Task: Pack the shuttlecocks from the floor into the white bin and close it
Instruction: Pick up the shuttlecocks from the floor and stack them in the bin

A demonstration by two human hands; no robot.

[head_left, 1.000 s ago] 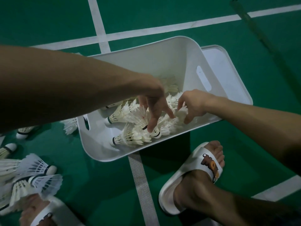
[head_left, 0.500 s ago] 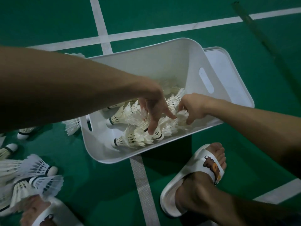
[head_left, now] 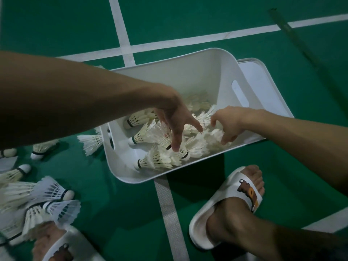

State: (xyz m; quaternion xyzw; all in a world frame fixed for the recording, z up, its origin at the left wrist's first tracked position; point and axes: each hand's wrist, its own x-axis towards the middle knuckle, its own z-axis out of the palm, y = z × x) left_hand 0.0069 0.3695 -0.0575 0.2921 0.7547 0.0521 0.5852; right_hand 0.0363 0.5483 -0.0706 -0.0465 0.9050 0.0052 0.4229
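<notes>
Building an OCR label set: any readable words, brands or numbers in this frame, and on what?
None readable.
Right slipper, strap: brown-orange graphic, too blurred to read.
Left slipper: similar graphic, blurred and cut off.
Shuttlecocks: dark bands, no legible print.
White bin and lid: no label visible.

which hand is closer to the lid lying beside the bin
Right. The right hand is inside the bin by the wall next to the lid; the left hand is over the shuttlecocks mid-bin, farther away.
</notes>
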